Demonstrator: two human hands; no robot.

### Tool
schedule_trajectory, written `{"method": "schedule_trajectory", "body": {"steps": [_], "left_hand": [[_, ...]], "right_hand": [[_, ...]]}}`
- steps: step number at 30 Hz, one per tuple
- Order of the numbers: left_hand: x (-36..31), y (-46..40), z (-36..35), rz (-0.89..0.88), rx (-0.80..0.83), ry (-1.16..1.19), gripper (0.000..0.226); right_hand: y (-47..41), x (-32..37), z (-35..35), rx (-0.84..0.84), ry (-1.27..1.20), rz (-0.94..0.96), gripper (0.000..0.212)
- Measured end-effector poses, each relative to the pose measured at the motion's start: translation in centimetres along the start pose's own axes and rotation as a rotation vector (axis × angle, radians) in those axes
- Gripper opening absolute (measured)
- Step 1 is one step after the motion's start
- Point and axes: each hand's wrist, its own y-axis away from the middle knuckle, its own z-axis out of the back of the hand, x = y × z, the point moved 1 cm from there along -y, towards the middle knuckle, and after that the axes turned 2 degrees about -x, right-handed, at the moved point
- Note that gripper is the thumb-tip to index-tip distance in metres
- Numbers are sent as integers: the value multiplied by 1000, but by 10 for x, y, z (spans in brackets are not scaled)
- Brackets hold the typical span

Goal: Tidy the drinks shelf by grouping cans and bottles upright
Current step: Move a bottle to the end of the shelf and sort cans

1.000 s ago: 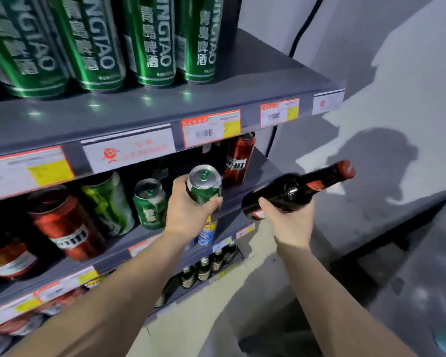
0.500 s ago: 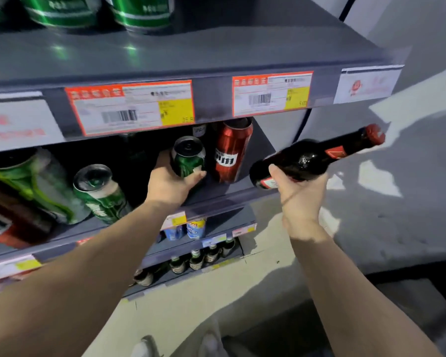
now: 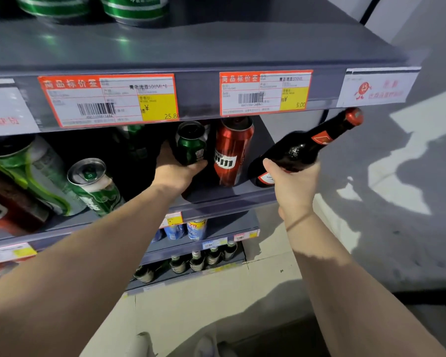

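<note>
Green can (image 3: 191, 146) gripped upright by left hand (image 3: 174, 171), just beside red can (image 3: 232, 153). Bottle (image 3: 304, 148) gripped by right hand (image 3: 292, 185), long axis tilted, neck up-right; uprighting likely needed.

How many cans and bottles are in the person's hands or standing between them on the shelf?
Cans: 2, the green metal can gripped by the left hand and the tall red metal can, upright.
Bottles: 1, the dark glass bottle with a red cap, held tilted in the right hand.
Total: 3.
</note>
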Motion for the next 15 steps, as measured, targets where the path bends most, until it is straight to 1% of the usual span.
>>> {"method": "schedule_trajectory", "body": {"steps": [2,4,6,8,10,12,13,14,15], "left_hand": [[10,18,3,-68,-107,2,91],[6,47,0,-178,-200,-33,86],[-9,68,-9,-259,-197,-7,77],[-35,76,-21,-302,-131,25,73],[-56,72,-32,-286,-55,44,60],[-71,65,-43,-165,5,8,41],[-74,62,-49,-97,22,-30,41],[-76,58,-54,-55,24,-59,47],[-76,54,-57,-53,10,-63,55]], "right_hand": [[-5,1,0,44,54,-2,72],[-8,1,-1,86,102,1,70],[-9,2,-1,114,130,4,69],[-9,3,-1,135,122,8,67],[-8,2,2,147,117,18,65],[-9,2,4,159,151,44,66],[-10,2,4,167,170,51,67],[-11,3,3,175,189,51,70],[-12,3,3,186,202,50,71]]}}
